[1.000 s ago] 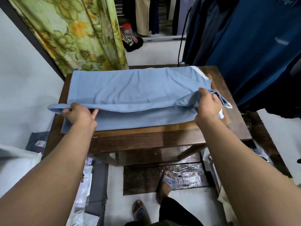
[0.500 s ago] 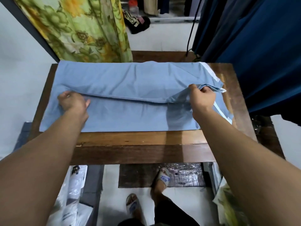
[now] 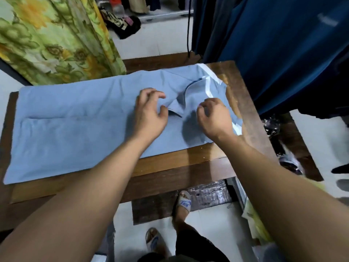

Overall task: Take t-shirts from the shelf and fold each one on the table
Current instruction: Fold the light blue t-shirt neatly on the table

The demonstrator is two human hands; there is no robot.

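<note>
i'm looking down at a light blue t-shirt [image 3: 79,129] spread lengthways across the wooden table [image 3: 188,167], already folded in along its length, with a crease line running across its left part and its left end reaching the table's left edge. both my hands are working at the right end, where the sleeve and collar area is bunched up into a raised ridge with white trim showing. my left hand [image 3: 151,110] hovers over the cloth with its fingers curled and spread, claw-like; i can't tell whether the fingertips actually pinch the fabric or just press it. my right hand [image 3: 213,118] sits just beside the ridge, fingers curled down onto the shirt, and again the pinch itself is hidden under the knuckles, so i won't call it a hold. the risk i see: if i pull that bunched sleeve over without flattening it first, the lump gets trapped in the fold and the shirt ends up lopsided. tugging from one end only could also drag the whole shirt rightward and undo the long crease. the right end lies close to the table's corner, so a careless sweep might push it off the edge. dark blue hanging clothes [image 3: 273,44] crowd the right side and could snag my arm.
</note>
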